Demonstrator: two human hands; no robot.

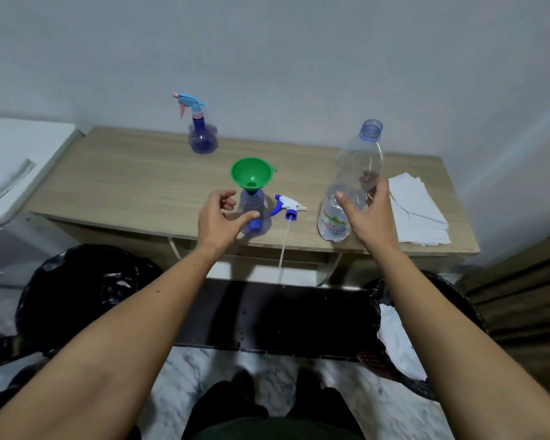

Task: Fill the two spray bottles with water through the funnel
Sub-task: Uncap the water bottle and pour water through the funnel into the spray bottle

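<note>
Here, your right hand (367, 214) grips the open water bottle (350, 185), upright at the front of the wooden table (124, 185). Your left hand (218, 217) hovers with fingers loosely curled, holding nothing, beside the near spray bottle (254, 214), which carries the green funnel (251, 172) in its neck. Its trigger head (288, 206) lies just beside it. The second spray bottle (202, 134) stands capped at the back.
</note>
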